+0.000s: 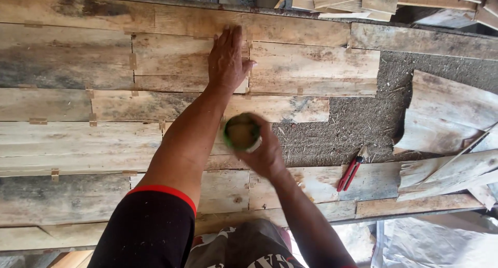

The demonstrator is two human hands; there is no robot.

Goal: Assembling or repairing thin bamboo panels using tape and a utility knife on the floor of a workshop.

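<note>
My left hand (226,58) lies flat, fingers together, pressing on thin wooden veneer sheets (311,68) laid edge to edge on a work surface. Short strips of tape (133,60) join the sheets at their seams. My right hand (264,151) holds a round roll with a green rim (241,132) just above the sheets, a little below the left hand. The left arm wears a black sleeve with a red edge.
A red-handled tool (351,172) lies on a sheet at the right. A bare grey felt-like patch (363,120) shows between sheets. Loose curled veneer pieces (451,117) sit at the right, and stacked wood strips (384,1) at the top edge.
</note>
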